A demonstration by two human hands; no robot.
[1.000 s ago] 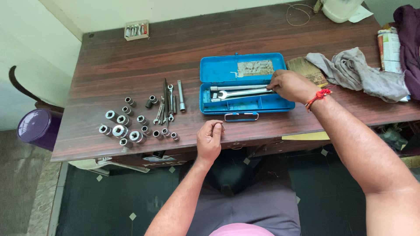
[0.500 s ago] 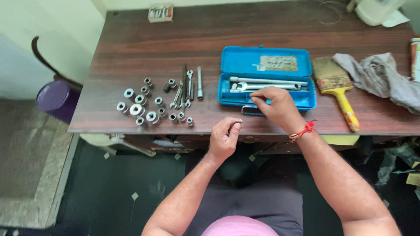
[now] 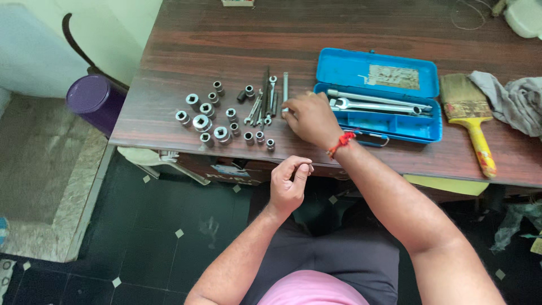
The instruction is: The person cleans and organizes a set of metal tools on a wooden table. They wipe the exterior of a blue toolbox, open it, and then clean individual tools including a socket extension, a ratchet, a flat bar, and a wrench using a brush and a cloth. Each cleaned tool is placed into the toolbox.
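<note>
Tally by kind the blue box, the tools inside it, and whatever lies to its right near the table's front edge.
Blue tool box: 1
Long steel tools in the box: 2
Yellow-handled paintbrush: 1
Grey rag: 1
Total: 5

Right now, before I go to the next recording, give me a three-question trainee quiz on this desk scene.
1. True or false: the blue tool box is open.
2. Which hand rests on the table beside the loose spanners: A left, B right?
3. Fill in: the brush has a ____ handle.

Key: 1 true, wrenches lie inside. 2 B, the right hand; the left hand is curled in front of the table edge. 3 yellow.
</note>
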